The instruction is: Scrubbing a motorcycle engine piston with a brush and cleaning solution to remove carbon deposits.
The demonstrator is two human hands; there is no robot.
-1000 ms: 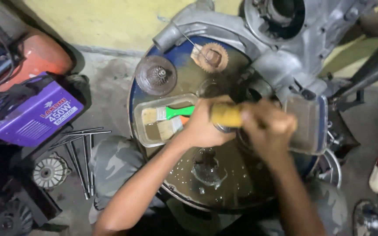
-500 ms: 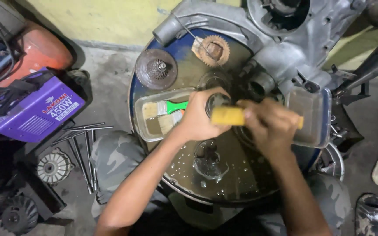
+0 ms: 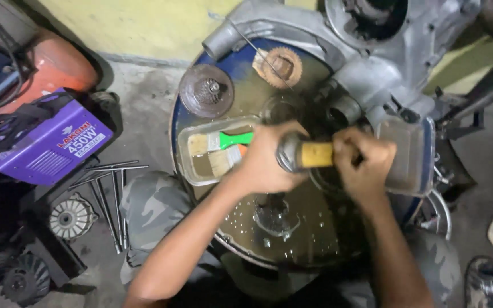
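My left hand (image 3: 263,162) grips a round grey metal part (image 3: 287,153) over the wet top of a blue drum (image 3: 292,245). My right hand (image 3: 365,165) holds a yellow-handled tool (image 3: 316,154) whose end meets that metal part; the tool's tip is hidden. Just left of my left hand sits a clear tray (image 3: 192,171) holding a green-handled paintbrush (image 3: 232,138) and a second brush. A large grey engine casing (image 3: 372,57) rests on the drum's far right side.
A toothed gear (image 3: 283,65) and a round rusty part (image 3: 206,90) lie at the drum's back. A clear container (image 3: 409,154) stands by my right hand. On the floor at left are a purple welding machine (image 3: 47,140), metal rods (image 3: 109,191) and a finned disc (image 3: 71,217).
The yellow-handled tool and both hands have shifted slightly to the right over the drum. The grip on the metal part is unchanged.
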